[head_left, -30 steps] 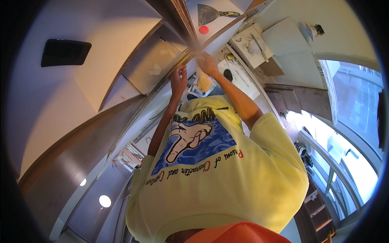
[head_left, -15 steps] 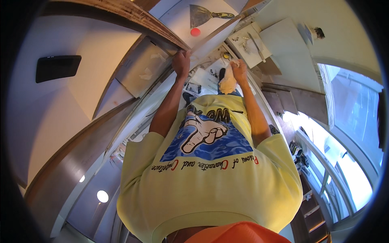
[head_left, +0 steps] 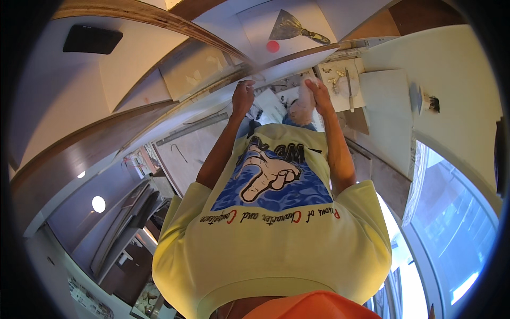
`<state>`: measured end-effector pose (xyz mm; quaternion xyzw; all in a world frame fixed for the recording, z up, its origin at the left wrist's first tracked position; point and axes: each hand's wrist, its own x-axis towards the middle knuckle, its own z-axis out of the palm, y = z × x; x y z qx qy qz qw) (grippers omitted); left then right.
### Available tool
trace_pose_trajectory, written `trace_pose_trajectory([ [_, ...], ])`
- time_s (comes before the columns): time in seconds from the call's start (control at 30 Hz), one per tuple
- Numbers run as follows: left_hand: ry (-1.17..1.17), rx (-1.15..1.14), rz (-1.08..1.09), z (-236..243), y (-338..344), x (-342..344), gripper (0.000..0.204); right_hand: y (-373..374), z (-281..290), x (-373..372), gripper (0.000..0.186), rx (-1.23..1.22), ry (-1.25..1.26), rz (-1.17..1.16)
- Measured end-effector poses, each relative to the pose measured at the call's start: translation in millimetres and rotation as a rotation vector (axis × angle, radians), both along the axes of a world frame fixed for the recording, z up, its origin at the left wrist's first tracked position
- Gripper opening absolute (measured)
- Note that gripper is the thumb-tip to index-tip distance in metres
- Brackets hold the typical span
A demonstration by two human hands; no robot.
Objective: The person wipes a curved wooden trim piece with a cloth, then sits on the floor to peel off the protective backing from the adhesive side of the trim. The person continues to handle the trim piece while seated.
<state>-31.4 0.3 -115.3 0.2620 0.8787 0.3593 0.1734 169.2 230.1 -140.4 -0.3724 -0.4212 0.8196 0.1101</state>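
Note:
My right hand [head_left: 320,98] is closed on a pale, crumpled rag [head_left: 302,108], which hangs in front of my shirt. To its left, my left hand [head_left: 243,99] has its fingers curled together beside the edge of a white panel [head_left: 295,65]. Whatever those fingers may hold is too small to make out. Beyond my hands, a putty knife [head_left: 287,26] with a wide, stained blade lies on a white surface, with a red disc [head_left: 273,46] close to its blade.
A white board [head_left: 357,87] at the right carries small brass-coloured pieces and a long thin tool. A black flat device [head_left: 93,40] rests on the pale panel at far left. Wooden panel edges [head_left: 154,18] cross the upper left. A window [head_left: 451,212] stands at right.
The view has turned, and the surroundings have shifted. My left hand has drawn slightly back from the panel edge. The rag is still in my right hand.

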Motion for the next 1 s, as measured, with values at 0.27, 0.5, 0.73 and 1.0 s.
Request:
trace_pose_trajectory([
  [0.27, -0.308, 0.384, 0.084, 34.6, 39.2, 41.8, 0.026, -4.0, 40.3, -52.7, 0.038, -0.333, 0.150, 0.376],
  [0.5, -0.464, 0.203, 0.232, 74.1, 36.6, 56.8, 0.038, -12.7, 34.9, -64.4, 0.041, -0.291, 0.108, 0.671],
  [0.73, -0.560, 0.591, 0.380, 34.4, 21.3, 72.0, 0.034, -15.2, 42.5, -54.9, 0.042, -0.260, 0.038, 0.631],
  [1.0, -0.649, 0.517, 0.168, 42.9, -4.5, 77.3, 0.043, -59.1, 75.9, -54.4, 0.034, -0.117, 0.105, 0.358],
])
